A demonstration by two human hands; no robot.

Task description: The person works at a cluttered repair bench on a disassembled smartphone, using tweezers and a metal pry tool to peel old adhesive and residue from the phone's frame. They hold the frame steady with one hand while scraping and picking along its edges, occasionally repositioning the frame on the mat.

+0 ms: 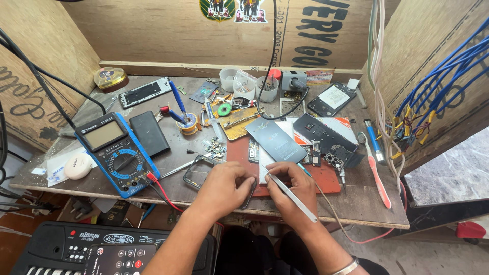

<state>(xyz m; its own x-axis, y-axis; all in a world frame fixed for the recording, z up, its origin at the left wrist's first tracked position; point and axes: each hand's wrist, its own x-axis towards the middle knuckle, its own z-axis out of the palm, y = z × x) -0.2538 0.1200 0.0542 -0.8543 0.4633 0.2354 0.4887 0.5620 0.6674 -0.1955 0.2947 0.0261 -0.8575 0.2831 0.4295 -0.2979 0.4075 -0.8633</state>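
Note:
My left hand (226,184) and my right hand (291,187) meet at the front edge of the wooden bench (356,203), over a red mat (326,181). A thin metal tool (290,192) is pinched in my right hand, its tip pointing up-left toward a small white part (263,170) between the hands. My left hand presses on that part and on a dark strip under its fingers. A dark phone panel (275,140) lies just beyond the hands. What lies under my palms is hidden.
A blue multimeter (118,153) with red and black leads sits left, beside a black phone (148,132). Opened phones, boards, cups and small parts crowd the back. A pink toothbrush (378,178) lies right. Blue wires hang at right. A keyboard sits below.

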